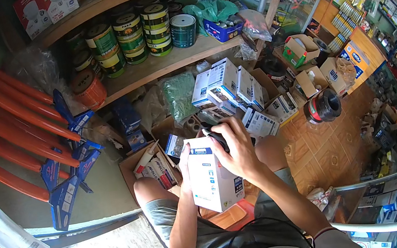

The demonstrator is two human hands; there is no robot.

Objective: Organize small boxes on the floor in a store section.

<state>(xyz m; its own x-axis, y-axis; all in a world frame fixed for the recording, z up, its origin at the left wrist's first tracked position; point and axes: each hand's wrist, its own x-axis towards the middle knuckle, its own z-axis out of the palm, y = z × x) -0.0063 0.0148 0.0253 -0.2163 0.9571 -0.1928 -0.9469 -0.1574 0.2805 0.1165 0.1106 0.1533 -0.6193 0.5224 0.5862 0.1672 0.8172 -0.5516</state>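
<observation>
A white cardboard LED light box (207,177) with blue print stands between my knees. My left hand (185,165) grips its left side, with the thumb near the upper edge. At the box's upper right, my right hand (236,145) has its fingers curled around a small black object (217,136); its kind cannot be made out. Part of that black object hides behind my fingers. Just beyond the hands lie several similar white-and-blue boxes (224,80) in a stack, and a smaller box (175,145) leans by the left hand.
Sealant tubes fill a carton (127,169) by my left knee. Paint cans (127,29) line a wooden shelf (173,65) ahead. Orange-bladed tools with blue labels (62,178) crowd the left. A black coil (321,106) sits on the tiled floor (316,147); a glass case (387,194) stands right.
</observation>
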